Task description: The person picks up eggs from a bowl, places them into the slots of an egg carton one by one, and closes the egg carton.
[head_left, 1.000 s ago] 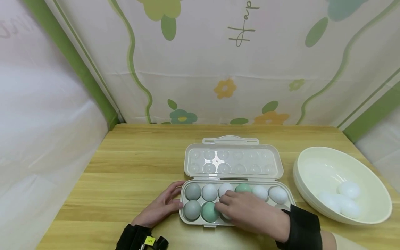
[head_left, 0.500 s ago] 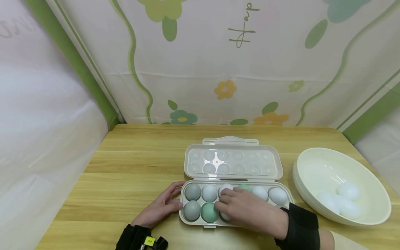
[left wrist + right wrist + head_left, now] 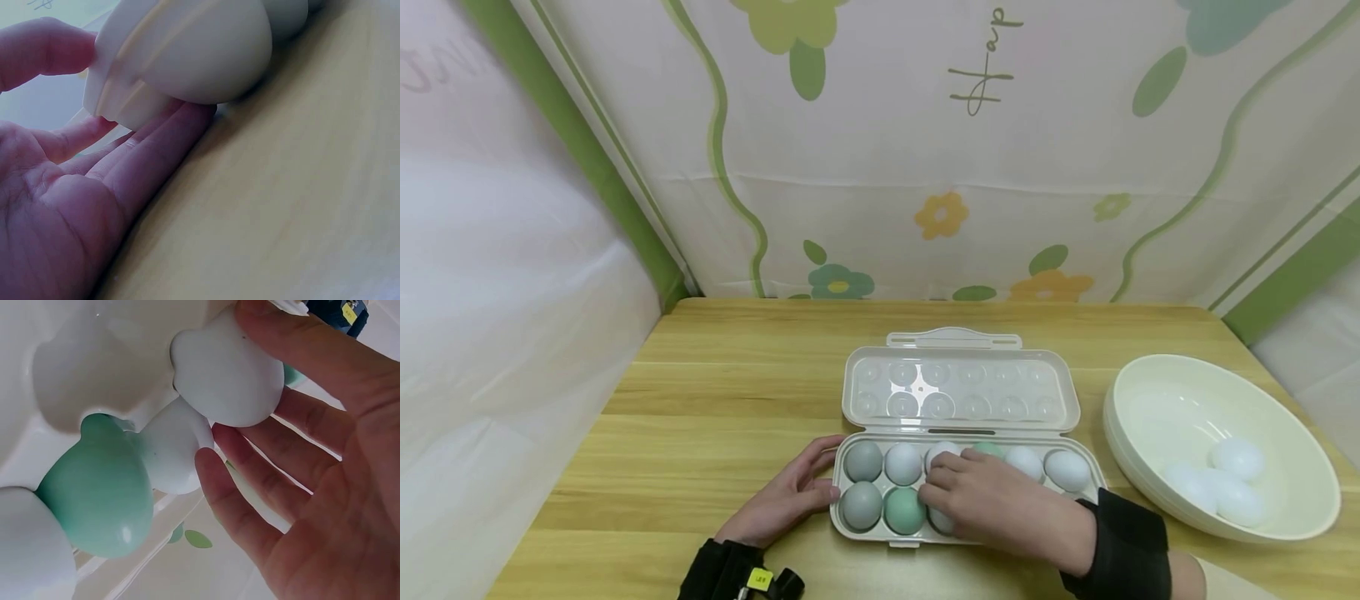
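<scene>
An egg box [image 3: 868, 537] stands on the table, its clear lid [image 3: 1000, 392] folded back. White, grey and green eggs sit in its two rows. My left hand [image 3: 790, 492] holds the box's left end; in the left wrist view the thumb and fingers meet its rim, with some fingers under the base [image 3: 212, 56]. Over the front row is my right hand [image 3: 992, 504], which hides part of that row in the head view. Its thumb and fingers grip a white egg [image 3: 228, 369] in a front-row cup. A green egg [image 3: 904, 510] lies just left of it.
To the right is a cream bowl [image 3: 1150, 400] holding several white eggs [image 3: 1237, 456]. The wooden table [image 3: 715, 417] ends at a floral cloth [image 3: 880, 167] behind, with a white cloth [image 3: 512, 292] along the left.
Almost nothing differs: the right hand shifts only slightly at the front-row egg. The left hand and the egg box stay where they were.
</scene>
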`<state>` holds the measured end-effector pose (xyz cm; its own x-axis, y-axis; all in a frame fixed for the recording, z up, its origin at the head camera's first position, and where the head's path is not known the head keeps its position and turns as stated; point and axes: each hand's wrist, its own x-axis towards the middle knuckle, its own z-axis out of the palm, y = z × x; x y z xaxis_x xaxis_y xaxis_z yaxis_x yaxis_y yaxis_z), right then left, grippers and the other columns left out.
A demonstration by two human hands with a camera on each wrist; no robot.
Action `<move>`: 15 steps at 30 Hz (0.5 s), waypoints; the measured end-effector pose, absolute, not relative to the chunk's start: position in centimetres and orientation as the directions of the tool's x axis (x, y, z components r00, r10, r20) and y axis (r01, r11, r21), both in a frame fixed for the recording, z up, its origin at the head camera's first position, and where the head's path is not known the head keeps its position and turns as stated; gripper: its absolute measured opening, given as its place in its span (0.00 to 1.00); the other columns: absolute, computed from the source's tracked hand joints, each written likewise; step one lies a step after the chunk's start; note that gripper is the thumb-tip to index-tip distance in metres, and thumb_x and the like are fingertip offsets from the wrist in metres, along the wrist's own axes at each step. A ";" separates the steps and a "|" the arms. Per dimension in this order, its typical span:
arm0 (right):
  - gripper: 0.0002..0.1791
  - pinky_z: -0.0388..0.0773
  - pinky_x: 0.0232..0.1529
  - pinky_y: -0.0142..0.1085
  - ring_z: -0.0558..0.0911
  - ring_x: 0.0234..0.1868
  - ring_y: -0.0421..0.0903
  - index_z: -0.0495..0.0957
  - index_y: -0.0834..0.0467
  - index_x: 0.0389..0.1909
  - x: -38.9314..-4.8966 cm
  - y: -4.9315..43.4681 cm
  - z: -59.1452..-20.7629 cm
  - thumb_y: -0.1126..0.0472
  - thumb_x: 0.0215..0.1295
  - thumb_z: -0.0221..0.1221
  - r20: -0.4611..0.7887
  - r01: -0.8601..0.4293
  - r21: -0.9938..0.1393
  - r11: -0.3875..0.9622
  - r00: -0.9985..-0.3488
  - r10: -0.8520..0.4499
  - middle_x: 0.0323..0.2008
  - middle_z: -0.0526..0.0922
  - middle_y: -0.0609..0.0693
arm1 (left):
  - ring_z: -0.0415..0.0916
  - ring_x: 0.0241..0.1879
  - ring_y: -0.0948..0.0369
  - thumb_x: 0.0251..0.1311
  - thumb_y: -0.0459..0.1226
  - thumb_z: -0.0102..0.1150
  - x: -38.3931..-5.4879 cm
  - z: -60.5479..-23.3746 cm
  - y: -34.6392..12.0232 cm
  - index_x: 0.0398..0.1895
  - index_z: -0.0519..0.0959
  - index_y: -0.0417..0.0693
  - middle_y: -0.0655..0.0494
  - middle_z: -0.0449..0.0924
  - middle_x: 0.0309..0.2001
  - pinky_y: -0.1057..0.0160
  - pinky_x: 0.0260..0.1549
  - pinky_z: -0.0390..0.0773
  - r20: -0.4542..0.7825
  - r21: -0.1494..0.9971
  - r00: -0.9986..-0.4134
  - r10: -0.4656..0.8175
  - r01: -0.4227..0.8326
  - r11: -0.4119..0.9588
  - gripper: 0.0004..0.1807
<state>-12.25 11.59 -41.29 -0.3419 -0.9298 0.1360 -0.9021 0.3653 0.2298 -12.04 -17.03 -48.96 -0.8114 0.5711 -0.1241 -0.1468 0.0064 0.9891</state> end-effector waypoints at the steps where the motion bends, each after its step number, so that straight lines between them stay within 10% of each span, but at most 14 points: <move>1: 0.09 0.68 0.27 0.28 0.72 0.35 0.39 0.74 0.50 0.31 -12.2 11.6 -41.3 0.60 0.47 0.61 0.144 -0.902 0.231 0.366 -0.341 -0.929 0.30 0.78 0.40 | 0.57 0.63 0.47 0.64 0.33 0.48 -12.0 -49.0 -17.0 0.67 0.52 0.49 0.37 0.51 0.69 0.60 0.52 0.69 -0.124 0.989 -0.811 0.571 -0.147 0.006 0.29; 15: 0.20 0.77 0.35 0.35 0.75 0.42 0.44 0.75 0.53 0.40 -11.9 14.1 -39.8 0.62 0.41 0.64 0.153 -0.892 0.195 0.408 -0.384 -0.911 0.37 0.79 0.44 | 0.59 0.62 0.47 0.64 0.33 0.47 -12.0 -48.8 -16.9 0.68 0.52 0.49 0.37 0.49 0.69 0.59 0.53 0.69 -0.131 0.987 -0.815 0.565 -0.159 0.000 0.29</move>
